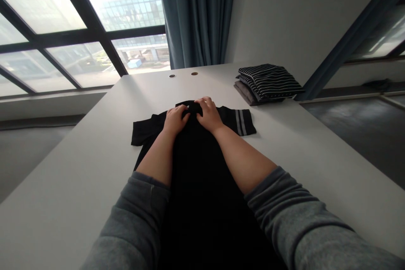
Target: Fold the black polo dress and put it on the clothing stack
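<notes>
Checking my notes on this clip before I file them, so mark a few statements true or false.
1. The left hand and right hand both rest on the black T-shirt near its collar: true.
2. The right hand is lifted clear of the shirt: false; it touches the shirt.
3. The folded stack of clothes sits to the left of the shirt: false; it lies beyond the shirt to the right, on the white table.
4. The sleeve on the right side ends in grey stripes: true.
</notes>
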Available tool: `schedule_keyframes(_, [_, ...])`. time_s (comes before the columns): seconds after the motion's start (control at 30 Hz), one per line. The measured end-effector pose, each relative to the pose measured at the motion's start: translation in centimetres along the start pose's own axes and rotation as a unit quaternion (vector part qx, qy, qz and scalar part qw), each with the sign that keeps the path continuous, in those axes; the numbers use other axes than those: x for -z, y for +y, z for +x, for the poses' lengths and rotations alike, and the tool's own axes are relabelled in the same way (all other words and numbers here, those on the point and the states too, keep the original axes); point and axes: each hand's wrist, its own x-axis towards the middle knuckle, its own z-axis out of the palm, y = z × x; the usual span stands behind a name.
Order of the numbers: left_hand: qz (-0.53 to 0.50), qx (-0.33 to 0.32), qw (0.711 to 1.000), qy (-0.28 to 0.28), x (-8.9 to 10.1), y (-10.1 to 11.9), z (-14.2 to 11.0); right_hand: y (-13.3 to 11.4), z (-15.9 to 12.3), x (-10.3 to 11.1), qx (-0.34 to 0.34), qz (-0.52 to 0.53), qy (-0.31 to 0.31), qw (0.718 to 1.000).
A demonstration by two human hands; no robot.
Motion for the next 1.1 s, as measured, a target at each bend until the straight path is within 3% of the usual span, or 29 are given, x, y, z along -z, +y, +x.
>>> schedule_keyframes(0.17, [-0.015, -0.041, 0.999, -0.018, 0.8, 1.3, 0.0, 0.5, 0.2, -0.3, 0.010, -0.010, -0.008, 1.000])
schedule_keyframes(0.33, [0.001, -0.081, 0.995, -0.050, 1.8, 3.0, -0.1, 0.7, 0.6, -0.1, -0.060, -0.032, 0.017, 0.998])
schedule_keyframes(0.43, [0.045, -0.040, 0.998, -0.029, 2.2, 4.0, 0.0, 0.6, 0.6, -0.1, -0.089, -0.016, 0.038, 0.995])
schedule_keyframes(0.53, [0.084, 0.025, 0.995, 0.044, 2.3, 4.6, 0.1, 0.1, 0.4, -0.3, -0.076, 0.025, 0.046, 0.996])
schedule_keyframes(0.63, [0.075, 0.021, 0.995, 0.069, 2.0, 4.2, 0.3, -0.4, 0.1, -0.5, -0.045, 0.093, 0.012, 0.995])
schedule_keyframes(0.77, [0.026, -0.022, 0.999, 0.026, 1.8, 3.1, 0.3, -0.2, -0.2, -0.5, -0.056, 0.192, -0.024, 0.980])
schedule_keyframes(0.97, [-0.086, -0.070, 0.994, 0.007, 1.9, 2.6, 0.0, 1.1, 0.4, -0.7, -0.111, 0.141, -0.015, 0.984])
schedule_keyframes(1.03, [-0.146, -0.041, 0.988, 0.009, 1.7, 1.9, 0.1, 1.3, 0.5, -0.8, -0.124, 0.109, 0.028, 0.986])
schedule_keyframes(1.1, [-0.151, 0.037, 0.988, 0.022, 1.2, 0.7, 0.3, 1.5, 0.4, -0.8, -0.145, 0.075, 0.049, 0.985])
